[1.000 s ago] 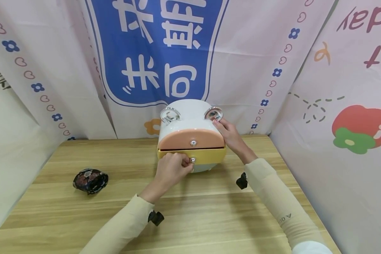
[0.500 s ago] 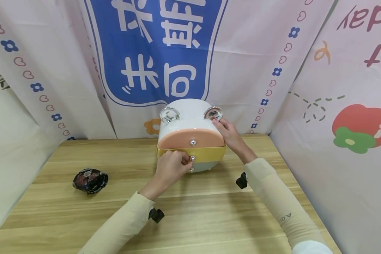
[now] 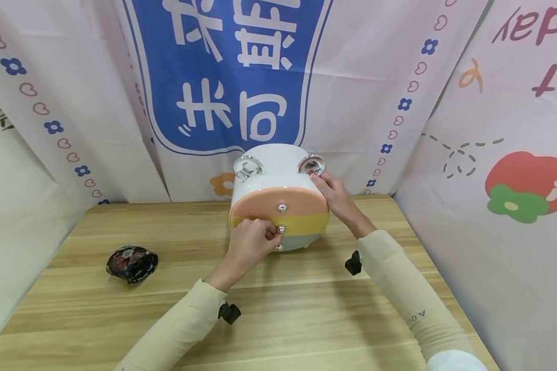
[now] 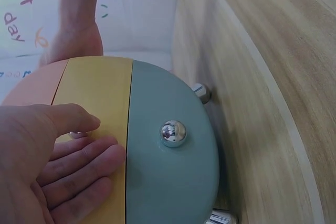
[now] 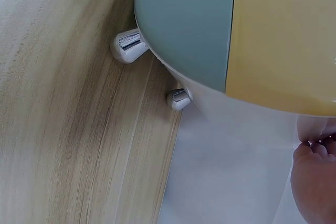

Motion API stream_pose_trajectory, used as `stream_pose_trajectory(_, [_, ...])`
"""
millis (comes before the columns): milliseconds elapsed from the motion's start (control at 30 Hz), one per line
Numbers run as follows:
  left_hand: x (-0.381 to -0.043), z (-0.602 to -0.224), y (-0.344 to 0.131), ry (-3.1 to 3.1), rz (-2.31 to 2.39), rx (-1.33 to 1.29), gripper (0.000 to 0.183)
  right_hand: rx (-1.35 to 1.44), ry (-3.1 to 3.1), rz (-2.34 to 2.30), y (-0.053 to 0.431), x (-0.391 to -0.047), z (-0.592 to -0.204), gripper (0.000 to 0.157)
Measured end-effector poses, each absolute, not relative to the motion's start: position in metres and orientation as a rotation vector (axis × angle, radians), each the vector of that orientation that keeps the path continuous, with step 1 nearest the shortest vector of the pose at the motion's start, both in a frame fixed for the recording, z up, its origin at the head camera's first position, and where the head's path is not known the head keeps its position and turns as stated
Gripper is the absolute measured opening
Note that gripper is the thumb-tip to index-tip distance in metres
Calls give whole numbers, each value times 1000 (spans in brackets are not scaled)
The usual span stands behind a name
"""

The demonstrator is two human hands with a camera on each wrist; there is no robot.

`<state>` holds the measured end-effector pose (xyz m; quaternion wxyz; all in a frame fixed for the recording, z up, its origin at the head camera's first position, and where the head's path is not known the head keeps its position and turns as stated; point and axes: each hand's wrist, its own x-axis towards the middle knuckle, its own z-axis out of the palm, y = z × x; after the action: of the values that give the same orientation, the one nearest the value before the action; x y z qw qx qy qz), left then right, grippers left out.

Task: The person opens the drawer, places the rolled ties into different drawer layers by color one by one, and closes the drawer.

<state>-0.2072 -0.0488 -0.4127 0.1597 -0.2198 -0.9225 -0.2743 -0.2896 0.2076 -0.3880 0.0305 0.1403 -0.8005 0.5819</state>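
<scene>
Left hand (image 3: pixel 250 242) pinches knob (image 3: pixel 281 230) of yellow drawer (image 3: pixel 301 222), seemingly flush in drawer box (image 3: pixel 278 198) at surface (image 3: pixel 278 309) rear. Right hand (image 3: pixel 331 193), fingers relaxed, steadies box side. Closing step appears finished; next: release knob.

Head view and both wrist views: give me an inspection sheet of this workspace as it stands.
Surface: wooden table, light grain.
Job's things: white drawer box on small silver feet; pink drawer, yellow drawer and teal drawer all sit flush.
Clutter: dark floral pouch lying on the table at the left, apart from the box.
Hands: left hand at the yellow drawer's knob, fingers curled about it; right hand rests on the box's right side.
Cables: nothing seen.
Surroundings: printed fabric backdrop on three sides.
</scene>
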Motion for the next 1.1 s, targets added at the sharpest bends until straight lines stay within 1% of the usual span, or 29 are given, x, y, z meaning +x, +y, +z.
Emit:
stream_pose_trajectory(267, [-199,-422,-53,-2635,-785,-626,11,435,-2472,1780,206,-289,-385,53])
stream_pose_trajectory(633, [-191,-448,-53,-2801,-872,-444,15,440,-2454,1802,207,-288,-387,53])
stream_pose_trajectory(800, [-190,-457,-49,-2808,-877,-406,16,429,-2456,1799,208,-287,-386,55])
stream_pose_trajectory(933, [-190,-463,-45,-2825,-862,-358,21,426,-2456,1790,208,-287,-387,54])
stream_pose_trajectory(1100, [-191,-468,-42,-2844,-856,-334,36,434,-2441,1809,206,-287,-387,54])
